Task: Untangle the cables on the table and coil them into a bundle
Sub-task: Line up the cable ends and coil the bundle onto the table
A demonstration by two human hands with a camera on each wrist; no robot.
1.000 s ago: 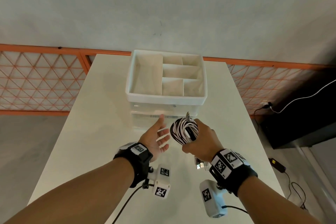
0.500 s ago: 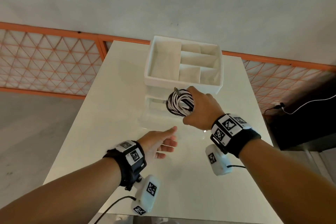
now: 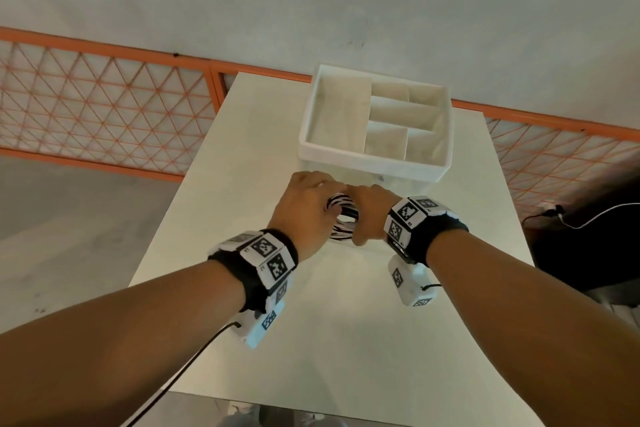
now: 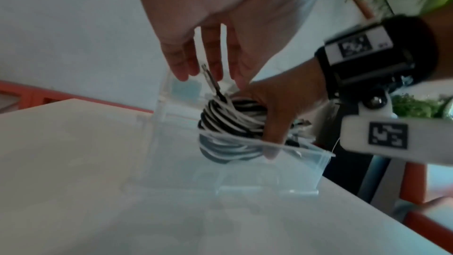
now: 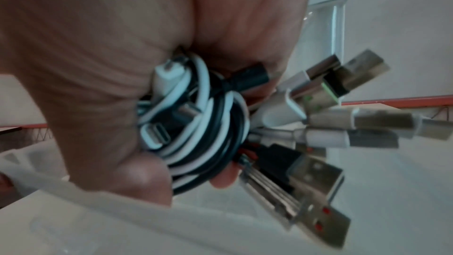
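Observation:
A coiled bundle of black and white cables (image 3: 342, 218) is gripped in my right hand (image 3: 370, 210), fingers curled round the coil (image 5: 203, 123). Several USB plugs (image 5: 318, 181) fan out of it. The bundle (image 4: 228, 125) sits partly inside a clear plastic drawer (image 4: 308, 164) pulled out below a white organizer (image 3: 374, 163). My left hand (image 3: 306, 204) is just left of the bundle, its fingers (image 4: 179, 59) straight and reaching over the top of the coil, where one connector end sticks up between them.
The white table (image 3: 311, 340) carries only the organizer with its divided compartments at the far end. An orange mesh railing (image 3: 104, 107) runs behind the table. A dark unit with a white cord (image 3: 588, 218) stands to the right on the floor.
My right hand has lowered the bundle into the clear drawer. My left hand has lifted from the table and moved forward up against the bundle.

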